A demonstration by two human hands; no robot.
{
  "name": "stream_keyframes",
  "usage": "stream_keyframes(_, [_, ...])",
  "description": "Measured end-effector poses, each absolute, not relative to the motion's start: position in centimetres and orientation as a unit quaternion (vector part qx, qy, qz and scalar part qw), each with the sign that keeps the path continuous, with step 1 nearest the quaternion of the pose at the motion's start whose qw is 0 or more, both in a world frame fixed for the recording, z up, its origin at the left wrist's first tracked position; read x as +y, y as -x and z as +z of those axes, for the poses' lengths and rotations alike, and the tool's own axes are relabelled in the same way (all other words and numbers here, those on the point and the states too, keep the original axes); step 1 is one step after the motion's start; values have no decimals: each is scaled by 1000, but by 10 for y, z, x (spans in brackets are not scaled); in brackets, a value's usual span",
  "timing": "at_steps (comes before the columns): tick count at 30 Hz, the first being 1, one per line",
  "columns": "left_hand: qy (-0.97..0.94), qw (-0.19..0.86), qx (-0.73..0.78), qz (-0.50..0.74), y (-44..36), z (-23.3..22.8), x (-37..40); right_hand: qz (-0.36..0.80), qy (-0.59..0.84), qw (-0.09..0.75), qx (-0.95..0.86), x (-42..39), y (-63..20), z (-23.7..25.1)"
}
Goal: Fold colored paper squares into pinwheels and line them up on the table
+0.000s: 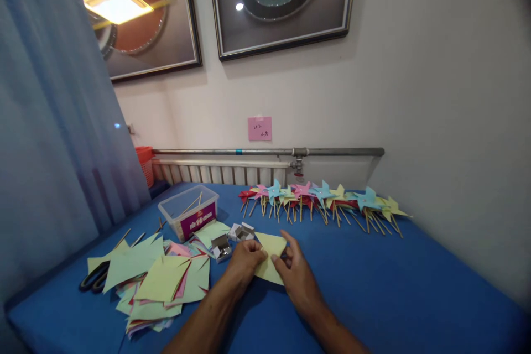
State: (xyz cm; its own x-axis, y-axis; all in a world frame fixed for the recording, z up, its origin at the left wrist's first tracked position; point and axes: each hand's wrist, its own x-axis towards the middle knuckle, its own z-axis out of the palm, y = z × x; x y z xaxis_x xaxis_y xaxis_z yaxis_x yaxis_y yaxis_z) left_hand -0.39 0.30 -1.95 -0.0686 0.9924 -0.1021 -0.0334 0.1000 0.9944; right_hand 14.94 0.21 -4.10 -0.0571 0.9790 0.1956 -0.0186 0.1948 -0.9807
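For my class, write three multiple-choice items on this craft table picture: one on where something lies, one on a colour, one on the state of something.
1. Where do the scissors lie?
A. At the left edge of the paper pile
B. Inside the plastic box
C. Among the pinwheels

2. What colour is the sheet under the hands?
A. Red
B. Yellow
C. Blue

3. How is the plastic box?
A. Lid on
B. Tipped over
C. Open, upright

Answers:
1 A: their dark handles stick out beside the pile's left side on the blue table.
2 B: the paper held down by the left hand and the right hand is pale yellow.
3 C: it stands with no lid, sticks showing inside, far from the pinwheels.
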Motion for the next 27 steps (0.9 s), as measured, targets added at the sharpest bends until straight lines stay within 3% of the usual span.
stream_keyframes(7, [-462,517,524,494,2,-19,2,541,421,538,-491,21,-151,-56])
stream_keyframes(27, [-458,521,547,468,1,-21,0,485,403,544,-554,12,-157,-35])
